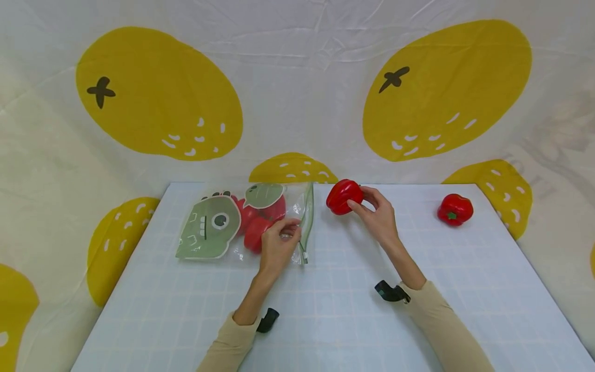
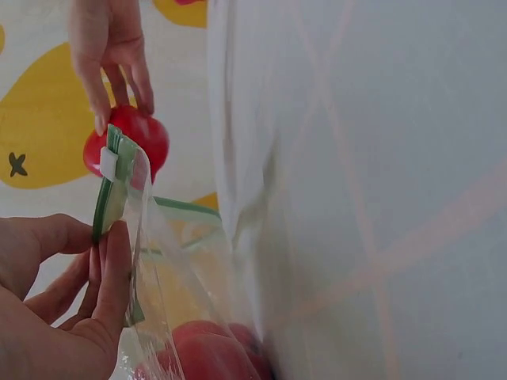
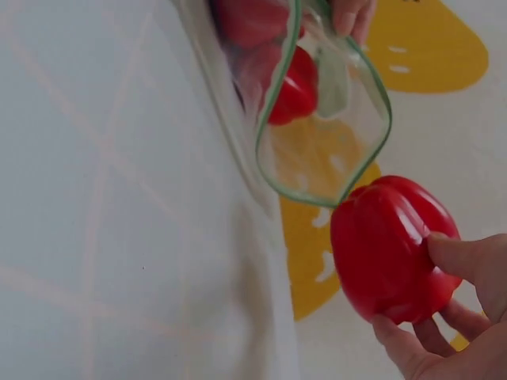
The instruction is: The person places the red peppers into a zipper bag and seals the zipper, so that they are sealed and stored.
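At table's far middle: red pepper [image 1: 344, 196] gripped in right hand [image 1: 378, 217], just right of zip bag [image 1: 251, 222]; bag mouth pinched up by left hand [image 1: 276, 245]. Risk: mouth sagging shut, pepper catching rim.

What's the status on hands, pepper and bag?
Left hand pinches bag mouth open. Right hand holds pepper beside it. Nothing between.

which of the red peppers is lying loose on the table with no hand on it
The pepper at the table's far right. The right hand holds another pepper by the bag, and the rest are inside the bag.
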A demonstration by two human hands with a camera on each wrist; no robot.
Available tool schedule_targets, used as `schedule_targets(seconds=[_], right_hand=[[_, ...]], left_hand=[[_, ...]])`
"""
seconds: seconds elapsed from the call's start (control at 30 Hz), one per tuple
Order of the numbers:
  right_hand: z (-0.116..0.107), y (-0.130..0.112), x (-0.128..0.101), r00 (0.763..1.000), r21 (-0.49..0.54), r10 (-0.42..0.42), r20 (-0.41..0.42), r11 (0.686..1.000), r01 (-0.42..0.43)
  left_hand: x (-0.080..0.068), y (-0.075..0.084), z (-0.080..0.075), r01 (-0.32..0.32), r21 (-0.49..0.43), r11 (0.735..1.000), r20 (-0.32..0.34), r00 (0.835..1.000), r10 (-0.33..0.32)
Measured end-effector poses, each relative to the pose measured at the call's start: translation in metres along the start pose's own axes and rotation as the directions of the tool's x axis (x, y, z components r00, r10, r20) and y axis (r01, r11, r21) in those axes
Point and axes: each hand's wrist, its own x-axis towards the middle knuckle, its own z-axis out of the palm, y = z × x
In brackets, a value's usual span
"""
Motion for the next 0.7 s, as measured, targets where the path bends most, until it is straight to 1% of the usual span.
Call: schedule_targets(seconds=[0.07, 0.3, 0.43, 0.47, 0.57, 0.7], right_hand=[[0.005, 0.003, 0.002, 1.0, 0.016, -0.013, 0.007, 1.0, 0.013], [0.023, 0.029, 0.014, 1.0, 0.051, -0.03, 0.0, 0.998, 0.03], [0.034, 0.035, 0.016, 0.999, 0.077, -0.039, 0.011, 0.996, 0.038], [0.036, 0.035, 0.017, 0.999, 0.09, -0.038, 0.019, 0.995, 0.036], [0.041, 0.022, 0.014, 0.999, 0.098, -0.021, 0.046, 0.995, 0.016], [0.046, 0.003, 0.009, 0.997, 0.09, 0.014, 0.071, 0.996, -0.02]], left_hand=[[0.0, 0.0, 0.0, -0.006, 0.001, 1.0, -0.002, 1.0, 0.006], [0.0, 0.001, 0.0, -0.019, 0.0, 1.0, -0.008, 1.0, 0.019], [-0.001, 0.002, 0.0, -0.012, 0.0, 1.0, -0.008, 1.0, 0.012], [-0.001, 0.002, 0.0, -0.007, 0.001, 1.0, -0.008, 1.0, 0.007], [-0.001, 0.004, 0.0, -0.001, 0.003, 1.0, -0.012, 1.0, 0.001], [-0.001, 0.004, 0.0, -0.02, -0.008, 1.0, -0.024, 1.0, 0.019]])
